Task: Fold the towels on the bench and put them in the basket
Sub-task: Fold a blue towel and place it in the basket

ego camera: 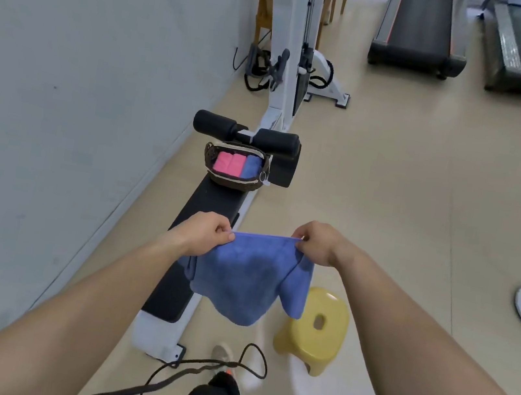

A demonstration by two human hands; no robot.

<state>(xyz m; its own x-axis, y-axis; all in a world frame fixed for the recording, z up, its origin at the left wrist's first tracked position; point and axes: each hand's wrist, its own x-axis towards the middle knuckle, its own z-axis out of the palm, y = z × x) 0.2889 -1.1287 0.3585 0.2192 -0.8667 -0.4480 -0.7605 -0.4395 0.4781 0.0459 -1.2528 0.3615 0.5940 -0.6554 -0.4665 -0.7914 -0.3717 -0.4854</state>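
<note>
Much of the bench (213, 203) is hidden: the blue towel (246, 280) and the left forearm cover the middle of its black pad, so what lies on that stretch cannot be made out. The towel's left edge curls back behind itself, and its right side hangs in a loose flap in front of the yellow stool (316, 329) at 5 o'clock. Two treadmills (419, 24) at 1 o'clock are cut off by the top edge.

The left hand (204, 231) pinches the towel's upper left corner between thumb and curled fingers. The right hand (317, 242) pinches the upper right corner the same way, its fingertips partly buried in the cloth. The top hem runs taut between them, and the rest hangs below the hands, off the bench's right side and clear of the floor.

At 12 o'clock from the hands, well apart, the basket (232, 183) sits on the far end of the bench, just in front of the black foam rollers (245, 133). Inside lie two pink folded towels (230, 162) and a blue one (252, 166), side by side.
</note>
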